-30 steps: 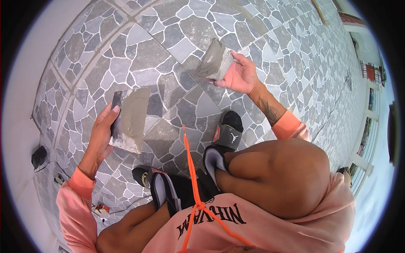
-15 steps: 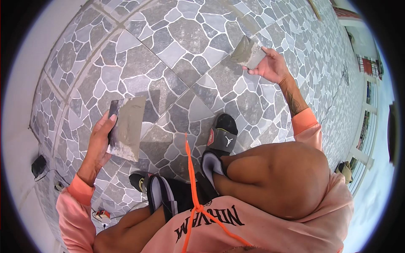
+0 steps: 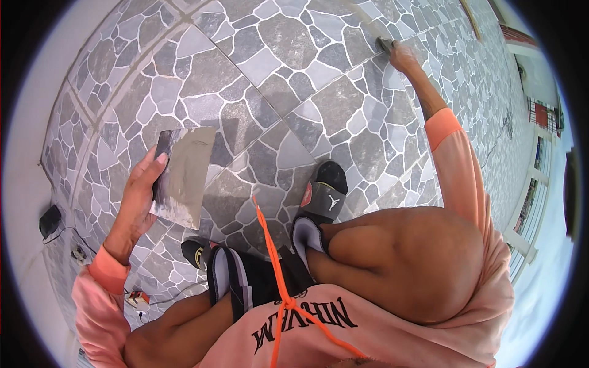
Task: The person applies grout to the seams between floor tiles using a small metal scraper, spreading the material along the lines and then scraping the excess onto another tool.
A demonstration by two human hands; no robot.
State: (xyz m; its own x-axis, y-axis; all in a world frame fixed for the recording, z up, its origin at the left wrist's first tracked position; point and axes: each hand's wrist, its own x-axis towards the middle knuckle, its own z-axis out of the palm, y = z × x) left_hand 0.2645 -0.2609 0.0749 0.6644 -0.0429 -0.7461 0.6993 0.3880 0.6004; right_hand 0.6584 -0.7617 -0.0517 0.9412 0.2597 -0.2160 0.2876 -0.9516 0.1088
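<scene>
My left hand (image 3: 136, 193) grips one side of a flat rectangular plate (image 3: 187, 178), thumb on top. Grey, wet-looking paste is spread over the plate's face. Farther out and to the right, my right hand (image 3: 405, 58) is closed around a small flat scraper (image 3: 384, 45), seen nearly edge-on. The scraper lies over or against a joint between floor tiles; whether it touches cannot be told. Beneath both hands runs the tiled floor (image 3: 276, 46), patterned with grey stone shapes and white lines.
My feet, in dark slide sandals (image 3: 325, 197), are planted on the tiles close to me. Along the white wall (image 3: 37, 122) at left sit a black box-shaped device (image 3: 50, 222) with a cord and a small red-and-white box (image 3: 138, 299). A pale railing (image 3: 524, 224) stands far right.
My right hand has reached forward with the scraper, turning it from face-on to nearly edge-on at a tile joint. The left hand and plate have shifted slightly left and away in view.
</scene>
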